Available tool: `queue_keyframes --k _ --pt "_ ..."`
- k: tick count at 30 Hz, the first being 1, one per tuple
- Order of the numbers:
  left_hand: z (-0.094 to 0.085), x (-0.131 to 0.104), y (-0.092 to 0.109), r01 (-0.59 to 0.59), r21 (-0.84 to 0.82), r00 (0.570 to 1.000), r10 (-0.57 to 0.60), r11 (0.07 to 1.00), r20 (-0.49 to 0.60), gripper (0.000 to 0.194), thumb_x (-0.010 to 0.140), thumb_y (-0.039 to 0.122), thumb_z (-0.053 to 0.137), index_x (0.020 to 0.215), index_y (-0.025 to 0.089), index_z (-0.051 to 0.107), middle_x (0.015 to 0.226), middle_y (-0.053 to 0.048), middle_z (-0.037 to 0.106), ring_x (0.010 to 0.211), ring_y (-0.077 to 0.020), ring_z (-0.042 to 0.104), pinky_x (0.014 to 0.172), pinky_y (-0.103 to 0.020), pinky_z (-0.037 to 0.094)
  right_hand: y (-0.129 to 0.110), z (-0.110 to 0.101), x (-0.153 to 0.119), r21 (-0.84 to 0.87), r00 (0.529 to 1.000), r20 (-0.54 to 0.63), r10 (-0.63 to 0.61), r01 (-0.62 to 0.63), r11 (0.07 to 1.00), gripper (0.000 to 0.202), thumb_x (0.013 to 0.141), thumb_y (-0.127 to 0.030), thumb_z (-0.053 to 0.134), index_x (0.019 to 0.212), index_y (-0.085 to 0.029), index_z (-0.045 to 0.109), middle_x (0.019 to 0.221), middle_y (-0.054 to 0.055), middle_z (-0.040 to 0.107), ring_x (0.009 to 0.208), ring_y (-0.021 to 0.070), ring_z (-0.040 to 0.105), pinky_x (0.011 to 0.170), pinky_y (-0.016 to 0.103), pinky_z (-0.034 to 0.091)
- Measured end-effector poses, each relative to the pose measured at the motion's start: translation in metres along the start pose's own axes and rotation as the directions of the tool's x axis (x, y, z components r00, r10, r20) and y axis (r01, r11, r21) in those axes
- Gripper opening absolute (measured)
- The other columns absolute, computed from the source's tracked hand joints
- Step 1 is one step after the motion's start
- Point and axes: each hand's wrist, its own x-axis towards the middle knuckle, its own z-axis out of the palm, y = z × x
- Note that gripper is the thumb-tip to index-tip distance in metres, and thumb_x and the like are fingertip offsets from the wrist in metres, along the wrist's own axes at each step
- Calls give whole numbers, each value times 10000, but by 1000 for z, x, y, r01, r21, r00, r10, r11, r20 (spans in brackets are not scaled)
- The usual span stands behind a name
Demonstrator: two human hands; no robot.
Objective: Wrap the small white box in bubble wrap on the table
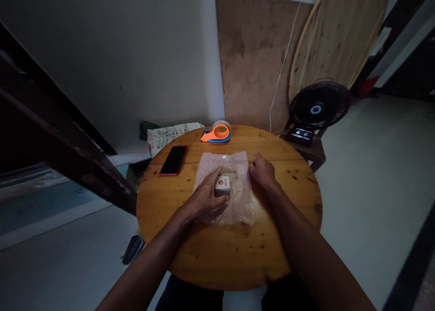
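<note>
Round table (231, 256), left hand (205, 197) clamping label-up box (223, 186), long axis unclear, right hand (264, 170) curled, grip unclear

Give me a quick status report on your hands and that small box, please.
Left hand holding small box over bubble wrap. Right hand by wrap's right edge. Phone and tape dispenser clear of both hands.

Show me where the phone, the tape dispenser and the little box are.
Phone (174, 160): head view, on its dark screen.
Tape dispenser (211, 135): head view, on its orange body.
Little box (222, 191): head view, on its side below the printed top.
</note>
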Motion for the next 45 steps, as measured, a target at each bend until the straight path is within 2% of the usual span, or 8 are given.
queue_keyframes --k 10,13,17,21,25,33,38,45 --pt "-6 -3 3 -19 32 1000 19 999 -18 880 706 123 568 1507 210 211 1418 -112 476 1250 -247 491 1054 -384 401 -4 -11 -5 307 984 -172 -41 93 947 342 842 -252 464 1140 -190 622 928 55 713 841 191 643 745 276 446" --pt "-7 -3 2 -33 25 999 34 999 -12 902 700 121 567 1512 194 181 1323 -118 552 1142 -235 556 979 -362 446 -30 -34 -25 467 937 -301 -175 305 830 308 870 -278 443 1082 -169 637 971 66 696 849 166 634 783 262 460" --pt "-8 -2 1 0 14 1000 0 1000 -20 919 730 198 596 1520 202 127 1232 -111 599 990 -221 604 856 -338 487 -75 -56 -48 553 861 -177 -476 487 676 300 904 -269 419 1114 -207 625 1034 43 677 923 158 617 808 253 459" --pt "-9 -1 0 41 -21 999 -41 999 -4 980 705 203 629 1524 195 91 1201 -108 616 967 -217 607 837 -326 487 -85 -40 -44 591 862 68 -502 370 717 299 914 -277 405 1116 -176 601 1126 67 651 1011 179 594 916 310 437" --pt "-10 -4 2 39 -19 999 -39 999 5 952 711 156 587 1525 196 93 1226 -112 602 1014 -225 591 871 -338 473 -55 -18 -41 620 887 244 -391 168 767 356 929 -417 399 1086 -176 609 1096 88 660 996 224 605 924 378 442" --pt "-16 0 -9 12 -157 998 -2 988 59 895 703 71 516 1516 164 153 1339 -127 547 1115 -223 567 968 -352 447 -29 -23 -64 638 800 291 -525 247 729 582 736 -302 668 1287 -215 503 1197 83 631 1046 243 598 897 387 463" --pt "-16 5 -22 -26 -218 997 41 976 64 854 718 30 424 1514 140 135 1226 -111 629 1081 -190 596 1005 -369 434 -42 -16 -66 523 819 195 -539 378 764 533 743 -271 649 1262 -226 539 1171 61 640 999 227 596 860 350 454" --pt "-7 8 -31 -26 -203 999 35 979 37 917 685 -9 445 1518 175 108 1268 -104 623 1192 -188 564 1062 -388 409 -32 -5 -69 502 909 147 -391 272 821 396 758 -329 638 1135 -222 584 978 29 679 799 189 615 714 303 466"
